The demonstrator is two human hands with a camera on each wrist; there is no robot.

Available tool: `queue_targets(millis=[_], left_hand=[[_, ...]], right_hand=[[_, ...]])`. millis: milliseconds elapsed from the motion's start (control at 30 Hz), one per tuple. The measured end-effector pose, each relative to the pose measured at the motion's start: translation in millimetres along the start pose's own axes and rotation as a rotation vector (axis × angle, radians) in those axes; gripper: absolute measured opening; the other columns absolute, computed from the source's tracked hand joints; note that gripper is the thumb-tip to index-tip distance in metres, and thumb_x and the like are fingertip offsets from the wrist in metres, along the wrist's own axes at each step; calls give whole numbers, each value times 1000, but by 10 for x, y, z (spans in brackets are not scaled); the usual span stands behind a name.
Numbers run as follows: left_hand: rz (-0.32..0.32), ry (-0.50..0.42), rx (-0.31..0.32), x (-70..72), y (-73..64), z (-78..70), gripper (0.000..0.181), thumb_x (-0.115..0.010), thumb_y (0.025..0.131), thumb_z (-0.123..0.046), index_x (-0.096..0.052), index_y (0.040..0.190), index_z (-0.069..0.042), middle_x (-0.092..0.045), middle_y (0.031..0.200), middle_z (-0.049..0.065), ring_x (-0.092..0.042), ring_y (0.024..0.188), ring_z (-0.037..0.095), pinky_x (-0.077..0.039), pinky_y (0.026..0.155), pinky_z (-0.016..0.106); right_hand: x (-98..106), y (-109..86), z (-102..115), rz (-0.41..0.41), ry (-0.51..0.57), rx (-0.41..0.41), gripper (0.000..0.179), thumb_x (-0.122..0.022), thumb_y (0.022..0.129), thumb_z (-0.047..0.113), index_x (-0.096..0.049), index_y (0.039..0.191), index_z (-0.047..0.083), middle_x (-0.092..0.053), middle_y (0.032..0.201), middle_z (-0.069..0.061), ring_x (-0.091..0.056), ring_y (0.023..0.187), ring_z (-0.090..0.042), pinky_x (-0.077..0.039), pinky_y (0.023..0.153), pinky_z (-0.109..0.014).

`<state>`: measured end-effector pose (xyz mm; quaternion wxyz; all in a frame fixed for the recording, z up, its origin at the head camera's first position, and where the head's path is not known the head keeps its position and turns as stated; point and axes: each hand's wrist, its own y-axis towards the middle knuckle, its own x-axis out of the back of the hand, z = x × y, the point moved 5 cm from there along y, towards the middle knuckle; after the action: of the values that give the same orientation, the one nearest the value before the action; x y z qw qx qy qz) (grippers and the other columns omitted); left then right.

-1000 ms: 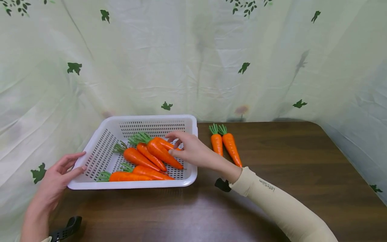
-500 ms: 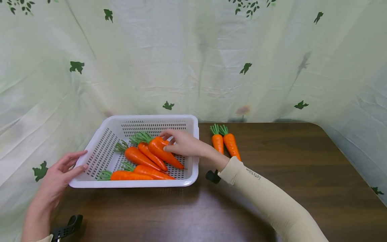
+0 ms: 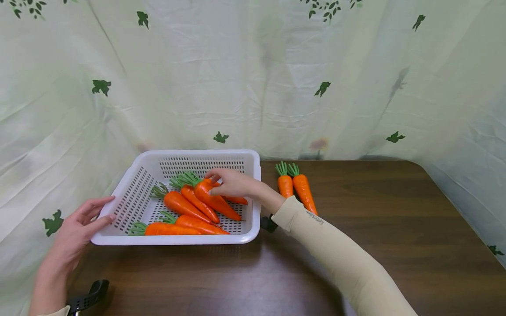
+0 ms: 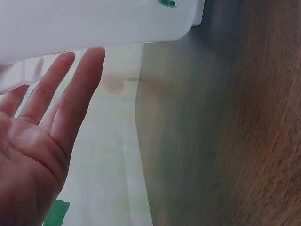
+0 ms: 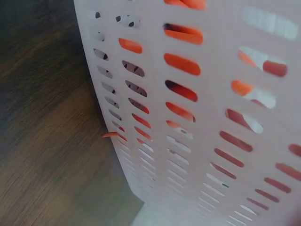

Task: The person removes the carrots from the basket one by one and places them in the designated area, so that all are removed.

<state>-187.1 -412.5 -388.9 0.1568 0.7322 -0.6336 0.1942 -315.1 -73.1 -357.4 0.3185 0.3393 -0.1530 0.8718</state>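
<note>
In the head view, a white slotted plastic basket (image 3: pixel 205 239) holds several orange carrots with green tops. My left hand (image 3: pixel 75 232) is at its left end, the extended fingers and thumb touching the rim; the left wrist view shows straight fingers (image 4: pixel 80 89) against the basket's pale wall (image 4: pixel 94 23). Reaching over the right wall, my right hand (image 3: pixel 233 183) has bent fingers and thumb about the thick end of a carrot (image 3: pixel 221 205) on the pile. Another carrot (image 3: pixel 239 200) lies partly hidden behind that hand. The right wrist view shows slots with orange behind them.
Two more carrots (image 3: pixel 303 191) lie side by side on the dark wooden table (image 3: pixel 395 219), right of the basket, partly behind my right forearm. A pale curtain (image 3: pixel 276 87) with green leaf prints hangs at the back and sides. A thin carrot root (image 5: pixel 113 134) pokes through a slot.
My right hand has shifted left along the pile to a carrot's thick end, uncovering the tip of the carrot behind. My left hand and the basket have stayed put.
</note>
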Motion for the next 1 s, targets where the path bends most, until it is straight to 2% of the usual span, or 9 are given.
queue_targets(millis=[133,367,533,767,1000], left_hand=[[-3,2,-12,3,-3,-9,46,-63,98,-25,-51,142,-27,-49,114,-26,-57,92,-6,-54,67,23],[-5,-5,-10,2,2,-5,46,-63,98,-25,-51,142,-28,-49,114,-26,-57,92,-6,-54,67,23],[-9,-8,-15,-2,-3,-16,45,-63,98,-24,-51,142,-27,-48,114,-26,-57,91,-7,-55,67,23],[-1,-21,-4,-8,-1,-9,45,-63,98,-25,-52,141,-28,-49,113,-26,-58,91,-6,-55,67,24],[0,-20,4,-3,4,-2,46,-63,98,-25,-51,142,-29,-48,113,-26,-58,91,-6,-56,68,24]], right_hand=[[-21,42,-15,33,19,-16,45,-70,92,18,-55,134,12,-59,125,-7,-56,102,-17,-50,81,-23],[-71,76,-32,63,43,-70,53,-73,90,15,-51,138,13,-54,130,-9,-57,96,-19,-57,71,-33],[-105,105,-38,61,7,-86,56,-76,88,15,-51,138,14,-54,129,-8,-54,101,-18,-55,69,-27],[-162,147,-33,67,-61,-67,57,-79,85,19,-54,135,11,-59,115,-2,-55,97,-14,-48,80,-20],[-200,156,-5,91,-79,-28,53,-79,84,19,-56,132,13,-58,116,1,-54,101,-15,-47,83,-21]])
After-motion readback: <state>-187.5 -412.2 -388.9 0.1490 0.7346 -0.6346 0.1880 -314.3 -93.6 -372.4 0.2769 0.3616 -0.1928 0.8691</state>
